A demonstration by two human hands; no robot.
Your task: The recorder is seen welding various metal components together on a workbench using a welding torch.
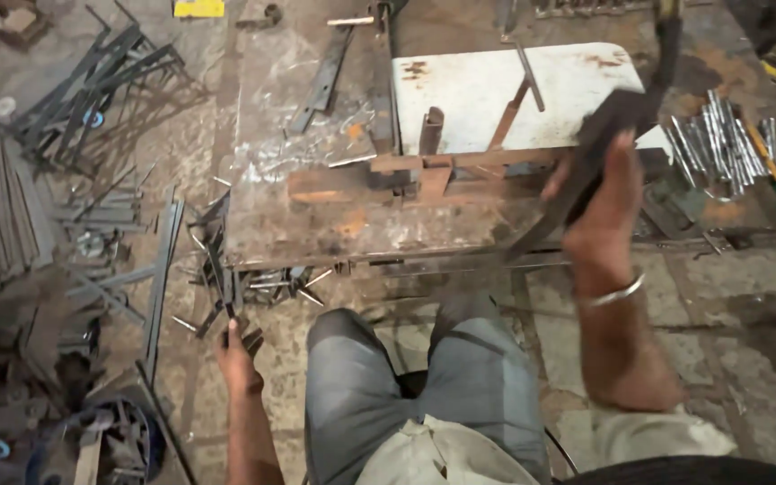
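Right hand [605,202] is raised over the near right corner of the worktop [316,224], fingers wrapped tight around a dark flat metal bar [586,166]. The bar is held tilted: upper end is seen above the hand toward the worktop's far right corner, lower end runs down-left past the near edge. A metal bangle [615,291] is worn on that wrist.

Left hand [237,357] is lowered to the floor, just off the near left corner of the worktop. It is closed on a short dark metal piece [246,339]; exact finger grip cannot be made out. A scatter of short cut metal strips [217,260] is lying just beyond that hand, touching or nearly touching it, along the worktop's left near edge.

The two hands are kept well apart, with the knees in grey trousers [424,377] between them.

On the worktop: a white rusted plate [487,90] is set at the far right part, with a rust-coloured jig of bars [424,166] mounted along its near side, just left of the held bar.

Beside the right edge, a bundle of bright metal rods [720,135] is laid on the floor. More long dark strips [92,81] are piled well off the left edge.
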